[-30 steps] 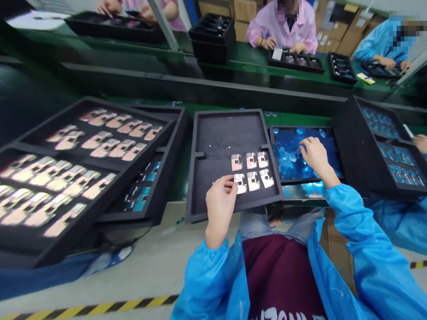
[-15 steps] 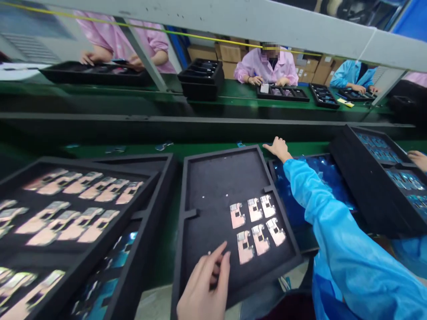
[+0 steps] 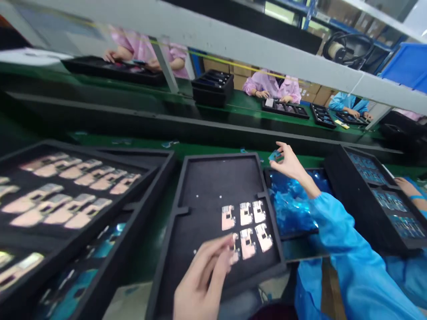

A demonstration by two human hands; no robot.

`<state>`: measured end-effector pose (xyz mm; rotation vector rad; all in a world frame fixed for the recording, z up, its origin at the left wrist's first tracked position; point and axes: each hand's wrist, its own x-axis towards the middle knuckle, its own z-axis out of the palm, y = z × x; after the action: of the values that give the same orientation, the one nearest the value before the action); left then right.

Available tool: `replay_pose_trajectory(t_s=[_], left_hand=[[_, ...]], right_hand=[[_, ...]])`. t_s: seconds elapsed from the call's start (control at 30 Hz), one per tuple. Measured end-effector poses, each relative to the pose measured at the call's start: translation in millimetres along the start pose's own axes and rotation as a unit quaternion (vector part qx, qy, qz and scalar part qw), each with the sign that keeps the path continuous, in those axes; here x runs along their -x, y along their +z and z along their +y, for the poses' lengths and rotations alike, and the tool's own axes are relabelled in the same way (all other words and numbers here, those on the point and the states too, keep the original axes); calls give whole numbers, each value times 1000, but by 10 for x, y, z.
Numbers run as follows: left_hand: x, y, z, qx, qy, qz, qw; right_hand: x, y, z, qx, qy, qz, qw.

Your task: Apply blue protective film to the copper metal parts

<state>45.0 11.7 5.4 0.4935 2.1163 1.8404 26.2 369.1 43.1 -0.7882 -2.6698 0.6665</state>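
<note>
Left hand [image 3: 200,284]: fingers [image 3: 216,251] curved together at the nearest copper-coloured metal plate [image 3: 235,254], tips at its edge. The plate is partly hidden, so a grip cannot be confirmed. Five further plates [image 3: 247,243] lie directly beyond these fingers, in two rows on a black foam tray [image 3: 164,249]. Right hand [image 3: 292,165]: fingers [image 3: 279,153] closed on a small blue piece [image 3: 275,156], apparently pinched. Just below these fingers, crumpled blue film [image 3: 290,204] fills an adjoining tray. Well left of the left fingers, stacked black trays [image 3: 83,198] carry more plates. Right of the right fingers stands a black tray of blue parts [image 3: 363,195], with a co-worker's hand [image 3: 405,186] at its edge. Green worktop [image 3: 213,149] runs beyond both hands.
</note>
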Motion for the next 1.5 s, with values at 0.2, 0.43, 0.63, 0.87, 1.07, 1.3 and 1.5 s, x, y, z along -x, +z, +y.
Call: replay_pose_trajectory(t_s=[0.2,0.43,0.63,0.87,1.07,1.3,1.5], left_hand=[[-87,665,276,196,-62,-134,970],[98,998,336,95,-2,-198,976],[225,1169,357,65,42,-184,980],[255,1256,227,50,99,-112,987],[245,1083,131,84,81,-136,984],[315,882,37,200,-64,-146,967],[234,723,-66,310,-189,-113,925]], right_hand=[[1869,-413,-486,-104,-300,-92,944],[2308,-350,-141,-270,-111,68,954],[2470,-330,28,-301,-67,110,945],[2517,-177,3,-243,-94,165,951],[2516,-30,-70,-126,-163,253,945],[2528,117,-53,20,-283,244,927],[2633,97,-18,60,-424,141,893]])
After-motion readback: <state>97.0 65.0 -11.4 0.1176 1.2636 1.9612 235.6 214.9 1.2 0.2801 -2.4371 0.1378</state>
